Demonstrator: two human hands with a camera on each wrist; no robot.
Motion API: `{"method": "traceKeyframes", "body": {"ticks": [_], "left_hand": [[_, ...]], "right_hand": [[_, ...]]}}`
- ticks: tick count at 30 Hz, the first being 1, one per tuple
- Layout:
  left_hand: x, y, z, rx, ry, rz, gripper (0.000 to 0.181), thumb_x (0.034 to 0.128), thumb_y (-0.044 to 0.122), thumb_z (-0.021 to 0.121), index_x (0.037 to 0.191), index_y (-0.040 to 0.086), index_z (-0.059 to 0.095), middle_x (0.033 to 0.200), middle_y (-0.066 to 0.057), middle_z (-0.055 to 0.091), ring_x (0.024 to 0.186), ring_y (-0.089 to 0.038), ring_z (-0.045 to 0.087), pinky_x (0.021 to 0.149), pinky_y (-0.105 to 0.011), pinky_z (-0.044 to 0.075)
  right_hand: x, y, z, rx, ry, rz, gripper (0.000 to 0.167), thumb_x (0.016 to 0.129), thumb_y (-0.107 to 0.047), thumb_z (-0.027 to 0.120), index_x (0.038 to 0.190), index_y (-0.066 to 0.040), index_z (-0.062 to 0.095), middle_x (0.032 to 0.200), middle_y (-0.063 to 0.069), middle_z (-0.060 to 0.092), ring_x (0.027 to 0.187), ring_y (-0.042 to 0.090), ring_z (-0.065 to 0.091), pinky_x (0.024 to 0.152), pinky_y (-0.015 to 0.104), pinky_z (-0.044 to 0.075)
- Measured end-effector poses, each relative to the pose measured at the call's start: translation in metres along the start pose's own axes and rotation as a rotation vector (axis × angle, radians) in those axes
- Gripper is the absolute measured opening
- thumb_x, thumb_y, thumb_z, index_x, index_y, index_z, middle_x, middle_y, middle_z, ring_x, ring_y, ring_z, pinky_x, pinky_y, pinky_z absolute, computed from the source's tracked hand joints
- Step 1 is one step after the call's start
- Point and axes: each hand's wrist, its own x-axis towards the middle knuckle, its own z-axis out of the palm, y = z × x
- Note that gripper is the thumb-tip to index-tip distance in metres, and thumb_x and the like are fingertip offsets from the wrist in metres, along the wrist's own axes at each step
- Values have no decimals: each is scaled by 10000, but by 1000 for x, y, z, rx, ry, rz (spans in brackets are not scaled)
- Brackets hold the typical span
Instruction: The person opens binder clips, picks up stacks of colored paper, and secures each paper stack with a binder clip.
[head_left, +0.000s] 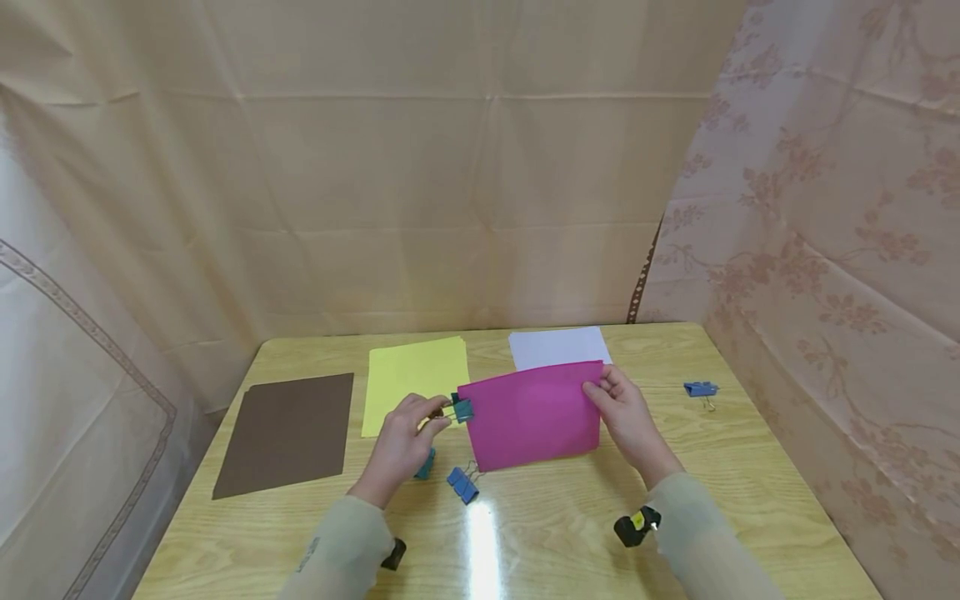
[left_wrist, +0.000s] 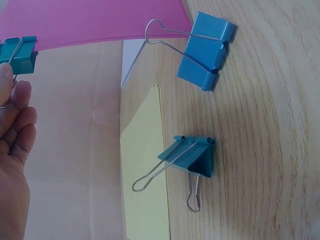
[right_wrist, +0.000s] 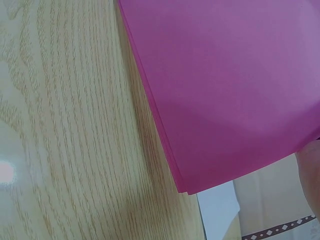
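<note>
Closest to the head camera, pale sleeves (head_left: 341, 533) reach over the wooden table (head_left: 547, 542); the left hand (head_left: 405, 439) pinches the wire handles (head_left: 450, 411) of a teal binder clip (head_left: 463, 412) at the left edge of a raised magenta paper stack (head_left: 536, 417), and the right hand (head_left: 628, 414) grips its right edge. The sheets, slightly offset at one corner, could skew further if the right pinch loosened or the clip bit unevenly. Both sleeves angle inward, the right thumb (head_left: 599, 397) across the stack's front.

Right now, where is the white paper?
In the head view, the white paper lies near the back of the table, right of the yellow paper and partly behind the pink sheets.
</note>
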Motion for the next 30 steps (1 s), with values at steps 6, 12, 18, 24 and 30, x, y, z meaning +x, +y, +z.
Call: {"method": "traceKeyframes", "body": {"ticks": [6,12,18,24,30], "left_hand": [[1,2,2,-17,-5,-13,235,966,101,709,1199,84,727,948,26,664,950,-179,619,851,-432,555],[1,4,1,-94,-60,-77,328,965,187,730,1271,85,670,974,32,615,1036,-230,564,942,-534,501],[3,4,-2,-143,-91,-111,364,968,199,728,1309,102,648,1032,-17,637,1100,-213,539,994,-558,473],[4,3,-3,-150,-104,-119,392,972,215,723,1338,110,630,1074,-40,640,1079,-272,572,963,-544,497],[6,3,-4,-145,-103,-124,383,968,225,725,1326,118,641,1071,-42,649,1065,-198,581,964,-529,499]], "right_hand": [[0,2,1,-3,6,1,185,1079,-201,538,1199,-61,531,978,-38,694,918,95,650,869,234,534],[-1,1,2,-3,12,11,210,1080,-214,538,1221,-60,521,998,-37,688,942,95,646,883,228,530],[-1,0,2,-1,-1,2,249,1080,-238,538,1245,-53,520,1021,-28,695,959,105,654,899,235,529],[0,-1,2,6,-3,5,258,1075,-252,549,1238,-54,525,1012,-27,694,955,105,650,901,233,526],[0,-1,3,7,3,3,252,1073,-250,552,1237,-59,531,1003,-40,690,952,97,649,902,226,522]]}}
